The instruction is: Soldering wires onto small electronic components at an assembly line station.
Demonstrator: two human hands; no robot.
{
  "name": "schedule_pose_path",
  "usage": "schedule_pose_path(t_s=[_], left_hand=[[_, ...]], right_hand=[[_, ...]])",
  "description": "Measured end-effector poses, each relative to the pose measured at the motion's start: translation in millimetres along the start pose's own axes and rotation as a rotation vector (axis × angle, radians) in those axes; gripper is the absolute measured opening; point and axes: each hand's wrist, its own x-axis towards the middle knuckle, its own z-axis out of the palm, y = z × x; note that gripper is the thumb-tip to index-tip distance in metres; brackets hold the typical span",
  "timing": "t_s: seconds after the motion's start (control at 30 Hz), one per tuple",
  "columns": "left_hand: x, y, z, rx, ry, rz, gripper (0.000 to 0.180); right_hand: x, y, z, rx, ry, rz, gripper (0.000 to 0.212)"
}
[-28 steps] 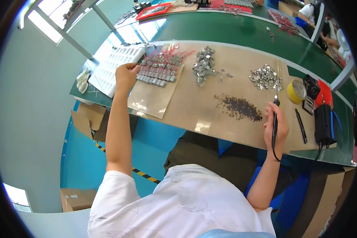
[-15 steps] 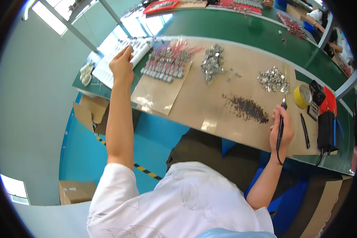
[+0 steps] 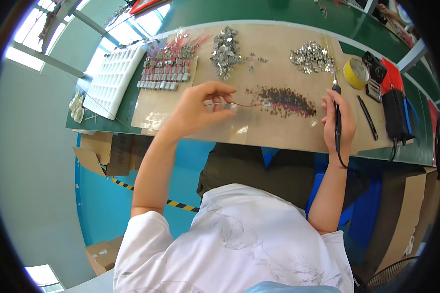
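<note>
My left hand (image 3: 195,108) is over the middle-left of the work mat, its thumb and fingers curled round a small wired part (image 3: 230,106). That part looks silvery grey, and a thin wire runs from it to the right, toward a little pale piece (image 3: 266,104) with reddish wires. Motion blur hides the exact grip. In my right hand (image 3: 341,119) is a soldering iron (image 3: 338,117) with a black handle, held like a pen. Its metal tip points away from me, close to a heap of shiny metal pieces (image 3: 314,57). Dark brown bits (image 3: 288,100) lie scattered between my hands.
Rows of grey parts with red wires (image 3: 164,73) lie at the left, beside a white compartmented tray (image 3: 113,80). Another silvery heap (image 3: 225,51) is at the back. Yellow tape (image 3: 356,73), a black pen-like tool (image 3: 367,117) and a black pouch (image 3: 397,115) lie right.
My left hand has come back from the white tray toward the mat's middle, now with a wired part in it. The right hand still holds the soldering iron; the view has shifted.
</note>
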Motion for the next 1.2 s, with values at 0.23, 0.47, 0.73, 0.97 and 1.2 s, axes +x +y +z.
schedule_pose_path(t_s=[0.23,0.47,0.73,0.97,1.2], left_hand=[[6.9,-22.2,21.0,0.354,-0.084,0.088,0.032],[2.0,-28.4,15.9,0.331,-0.099,0.115,0.029],[30.5,-21.5,5.8,0.334,-0.030,0.160,0.017],[116.4,-23.0,28.9,0.616,0.086,0.030,0.028],[115.9,-52.1,32.1,0.812,0.071,-0.052,0.020]], right_hand=[[-2.8,-2.6,-2.4,-0.004,-0.027,0.037,0.020],[-4.2,-3.6,-2.1,-0.030,-0.030,0.038,0.021],[1.4,-4.7,2.7,-0.046,-0.010,-0.043,0.018],[0.0,2.0,-10.0,-0.149,0.014,-0.078,0.021],[2.8,-14.9,-6.5,-0.059,-0.016,-0.182,0.030]])
